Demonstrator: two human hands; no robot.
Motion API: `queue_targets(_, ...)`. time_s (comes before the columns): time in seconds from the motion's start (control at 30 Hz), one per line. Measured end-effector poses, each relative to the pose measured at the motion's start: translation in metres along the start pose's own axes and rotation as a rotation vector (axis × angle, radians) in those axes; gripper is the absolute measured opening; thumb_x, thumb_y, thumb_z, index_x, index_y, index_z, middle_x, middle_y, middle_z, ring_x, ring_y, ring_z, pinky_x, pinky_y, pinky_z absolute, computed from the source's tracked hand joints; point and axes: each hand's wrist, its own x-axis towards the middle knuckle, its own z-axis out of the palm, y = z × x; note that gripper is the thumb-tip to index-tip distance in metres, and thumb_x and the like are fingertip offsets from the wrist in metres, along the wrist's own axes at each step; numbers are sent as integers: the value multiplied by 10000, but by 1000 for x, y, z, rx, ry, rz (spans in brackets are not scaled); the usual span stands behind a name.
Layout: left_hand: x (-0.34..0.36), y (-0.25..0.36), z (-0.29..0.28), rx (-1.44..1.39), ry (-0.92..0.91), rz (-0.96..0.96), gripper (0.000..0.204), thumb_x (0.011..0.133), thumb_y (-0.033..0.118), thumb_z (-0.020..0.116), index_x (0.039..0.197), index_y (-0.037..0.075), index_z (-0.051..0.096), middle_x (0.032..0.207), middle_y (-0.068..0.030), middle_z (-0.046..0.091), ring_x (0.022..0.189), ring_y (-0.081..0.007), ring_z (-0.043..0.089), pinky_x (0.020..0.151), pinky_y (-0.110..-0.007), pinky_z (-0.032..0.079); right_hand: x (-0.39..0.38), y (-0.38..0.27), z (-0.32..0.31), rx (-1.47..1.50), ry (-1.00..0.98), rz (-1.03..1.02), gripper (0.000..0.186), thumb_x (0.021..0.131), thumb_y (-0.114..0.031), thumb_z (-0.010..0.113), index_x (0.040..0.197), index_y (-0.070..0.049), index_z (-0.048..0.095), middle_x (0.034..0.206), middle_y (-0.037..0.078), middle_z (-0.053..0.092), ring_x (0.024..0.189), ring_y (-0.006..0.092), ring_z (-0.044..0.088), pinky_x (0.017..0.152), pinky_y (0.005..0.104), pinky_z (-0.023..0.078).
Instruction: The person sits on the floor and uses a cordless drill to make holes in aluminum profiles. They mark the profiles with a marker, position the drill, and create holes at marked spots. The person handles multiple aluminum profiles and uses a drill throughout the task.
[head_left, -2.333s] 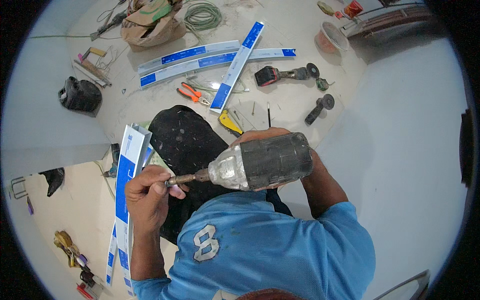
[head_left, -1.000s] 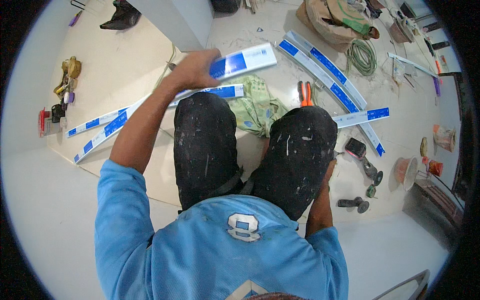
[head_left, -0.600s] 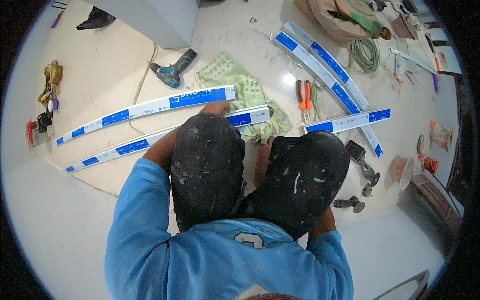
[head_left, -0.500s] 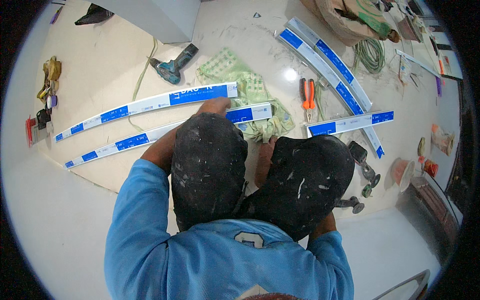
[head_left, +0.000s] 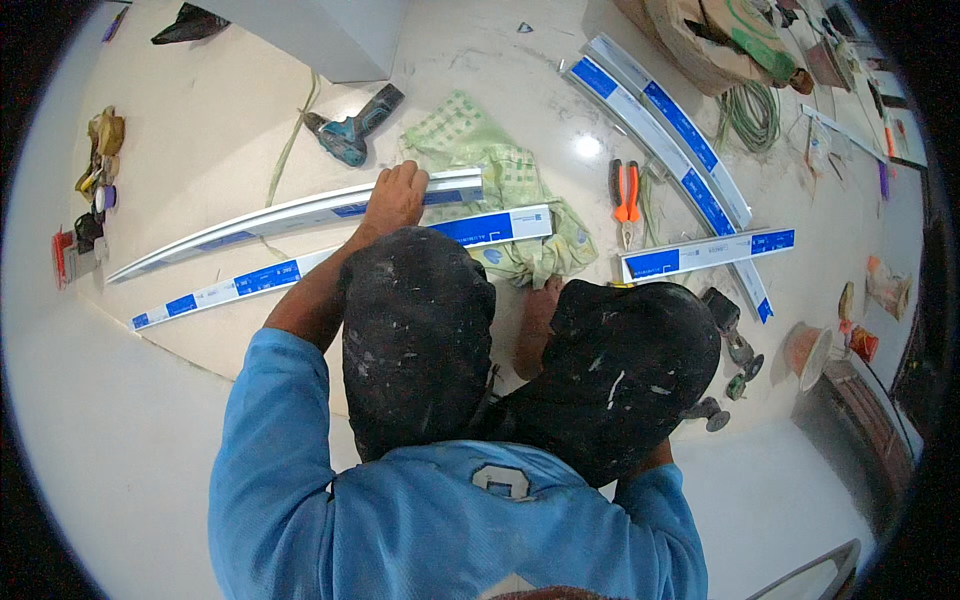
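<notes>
Head view: your upper aluminium profile (head_left: 300,215) spans the floor (head_left: 200,130), one tip near its left corner, the other over the green checked cloth (head_left: 565,225). Gripped one-handed near that cloth end — with a long length trailing left — it could twist or swing into the lower aluminium profile (head_left: 265,278), scuffing both. Your left hand (head_left: 397,197) reaches past your left knee (head_left: 415,310), back upward, fingers curled around the profile's top edge. Your right hand is hidden behind your right knee (head_left: 640,350) — its grip cannot be told.
</notes>
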Motion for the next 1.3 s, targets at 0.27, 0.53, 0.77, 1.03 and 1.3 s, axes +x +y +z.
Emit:
queue_targets(0.27,-28,16,-88,-141,162,72,513,725,111,881,1155,32,613,1171,-190,625,1108,-408,656,954,-508,522,-3,-3,4,14,7,-35,1129,738,-443,995,1530,85,387,1381,320,646,1305,521,629,1101,547,534)
queue_targets(0.53,-4,-21,-248,-658,-279,42,678,662,191,858,1304,43,701,1194,-133,758,1092,-254,720,1025,-416,571,-1,-12,6,32,20,-110,1136,737,-449,994,1534,84,385,1377,318,651,1297,521,635,1098,546,538)
queue_targets(0.77,8,17,-307,-1135,-602,17,567,741,202,803,1238,-55,713,1105,-168,754,887,-251,760,858,-391,630,-1,-15,4,28,73,-251,1143,736,-454,993,1538,84,383,1373,315,655,1291,521,641,1096,545,542)
queue_targets(1.03,0,74,-302,-1100,-658,154,659,854,323,846,1356,-66,670,1139,-201,767,964,-275,784,887,-412,649,10,-33,-58,-216,61,14,986,829,-433,916,1548,60,456,1447,285,643,1269,455,669,1093,530,545)
queue_targets(1.3,4,159,-258,-868,-565,384,599,892,421,817,1266,-43,760,1154,-244,790,1063,-340,737,958,-470,554,-259,-362,-311,201,149,-1478,837,901,-235,867,1611,-1,491,1551,218,617,1433,375,573,1211,526,420)
